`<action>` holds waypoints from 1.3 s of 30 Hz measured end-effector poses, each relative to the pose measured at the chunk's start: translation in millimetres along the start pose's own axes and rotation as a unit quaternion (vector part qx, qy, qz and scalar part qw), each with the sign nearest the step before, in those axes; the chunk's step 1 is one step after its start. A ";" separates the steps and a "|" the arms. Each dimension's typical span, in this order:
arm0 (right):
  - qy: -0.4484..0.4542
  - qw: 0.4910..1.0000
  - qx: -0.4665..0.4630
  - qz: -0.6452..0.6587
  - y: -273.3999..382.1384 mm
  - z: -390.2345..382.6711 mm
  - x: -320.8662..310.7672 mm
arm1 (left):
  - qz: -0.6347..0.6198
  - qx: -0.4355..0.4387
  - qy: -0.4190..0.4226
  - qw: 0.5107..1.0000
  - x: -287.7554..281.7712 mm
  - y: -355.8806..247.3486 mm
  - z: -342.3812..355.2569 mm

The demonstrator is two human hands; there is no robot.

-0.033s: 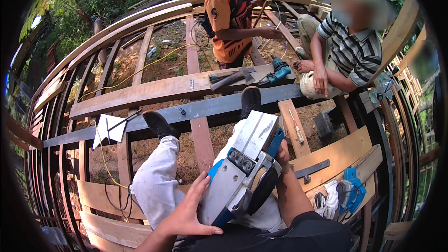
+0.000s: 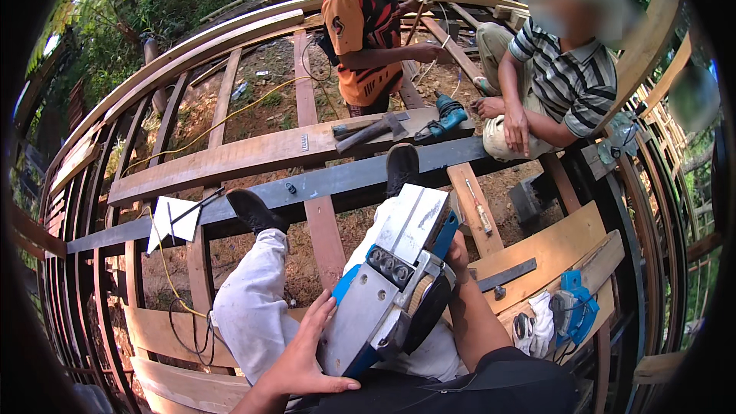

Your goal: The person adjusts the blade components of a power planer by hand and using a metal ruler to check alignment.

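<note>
An electric hand planer lies upturned over my lap, its grey metal sole facing up and blue body showing at the edges. Along its near left side my left hand is closed, fingers on the edge and thumb across the near end. My right hand grips it from the far right side, and its fingers are mostly hidden behind the body. The cutter block and the drive belt part are exposed in the middle of the tool.
A hammer-like tool and a teal drill rest on a plank. Two people are close by, one standing, one seated. To my right lie white gloves and another blue power tool. Gaps open between the beams.
The view has shifted slightly, so the surroundings sit a little to the left. Both hands keep their hold on the planer, which has barely moved.
</note>
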State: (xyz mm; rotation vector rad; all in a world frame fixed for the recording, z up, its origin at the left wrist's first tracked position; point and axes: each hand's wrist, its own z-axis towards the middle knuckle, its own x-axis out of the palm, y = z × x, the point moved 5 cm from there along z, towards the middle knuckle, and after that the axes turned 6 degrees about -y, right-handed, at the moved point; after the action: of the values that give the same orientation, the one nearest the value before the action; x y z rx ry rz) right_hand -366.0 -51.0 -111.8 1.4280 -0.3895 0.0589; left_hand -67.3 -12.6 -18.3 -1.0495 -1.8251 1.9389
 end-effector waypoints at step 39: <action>0.052 0.881 0.140 0.449 -81.5 11.6 65.9 | -0.050 0.184 -0.274 0.943 -13.3 -106.8 43.8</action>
State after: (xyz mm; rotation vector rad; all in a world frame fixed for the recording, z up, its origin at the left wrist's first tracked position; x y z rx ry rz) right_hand -285.0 -87.2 -168.7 1.4053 -0.9580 0.9765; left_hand -116.1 -36.4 84.5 -0.3073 -1.6012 2.5466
